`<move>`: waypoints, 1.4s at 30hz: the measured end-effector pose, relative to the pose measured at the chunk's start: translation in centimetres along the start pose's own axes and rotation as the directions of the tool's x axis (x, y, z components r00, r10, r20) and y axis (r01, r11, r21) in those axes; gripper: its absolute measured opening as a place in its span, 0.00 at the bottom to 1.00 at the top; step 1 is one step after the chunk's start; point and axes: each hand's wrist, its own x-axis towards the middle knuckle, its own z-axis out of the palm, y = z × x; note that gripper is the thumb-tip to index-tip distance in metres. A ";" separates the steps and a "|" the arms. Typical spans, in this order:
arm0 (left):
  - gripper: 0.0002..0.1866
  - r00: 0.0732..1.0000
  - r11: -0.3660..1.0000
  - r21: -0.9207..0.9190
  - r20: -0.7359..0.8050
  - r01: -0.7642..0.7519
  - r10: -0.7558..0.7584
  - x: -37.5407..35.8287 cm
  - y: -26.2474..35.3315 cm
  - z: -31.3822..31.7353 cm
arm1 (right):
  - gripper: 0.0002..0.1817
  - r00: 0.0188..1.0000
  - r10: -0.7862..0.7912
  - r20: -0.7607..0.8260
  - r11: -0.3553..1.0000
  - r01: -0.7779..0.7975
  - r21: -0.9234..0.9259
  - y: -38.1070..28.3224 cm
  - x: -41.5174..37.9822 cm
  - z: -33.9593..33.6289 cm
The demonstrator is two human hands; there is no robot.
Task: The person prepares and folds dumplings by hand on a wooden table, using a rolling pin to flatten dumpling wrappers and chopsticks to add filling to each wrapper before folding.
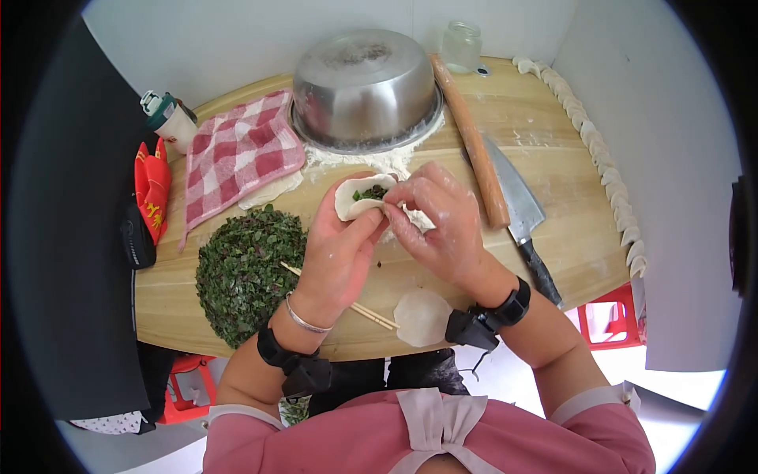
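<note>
My left hand [341,241] cradles a round dough wrapper [346,199] with chopped dark greens [369,193] in its middle. At the wrapper's right edge, the fingers of my right hand [439,221] pinch the dough. A large heap of chopped leaves [249,272] lies to the left of my left hand. Chopsticks [371,315] lie partly under my left wrist, their ends near a flat dough round [422,317] on the table. Some white dough or flour [418,217] shows behind my right fingers.
An upturned metal basin [367,91] sits in flour at the back. Right of it are a rolling pin [472,142], a knife [513,193], a glass jar [461,47] and a row of dumplings [604,166]. Left are a checked cloth [245,158], a bottle [172,122] and a red item [151,186].
</note>
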 end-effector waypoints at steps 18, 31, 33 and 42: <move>0.15 0.994 0.974 0.200 0.046 -0.105 0.097 0.3 -0.6 -0.5 | 0.10 0.989 -0.125 -0.077 0.991 0.128 0.029 1.2 0.4 0.1; 0.17 0.995 0.866 0.492 0.014 -0.095 0.101 0.6 -0.8 -0.7 | 0.12 0.997 -0.033 -0.070 0.992 0.041 0.119 1.0 0.0 -0.5; 0.16 0.996 0.857 0.509 0.029 -0.083 0.079 0.4 -0.4 -0.6 | 0.13 0.997 -0.040 -0.064 0.991 0.048 0.123 1.0 -0.1 -0.6; 0.12 0.994 0.909 0.403 0.011 -0.102 0.106 0.5 0.8 -0.9 | 0.15 0.985 -0.136 -0.103 0.978 0.151 0.146 0.0 0.5 -1.1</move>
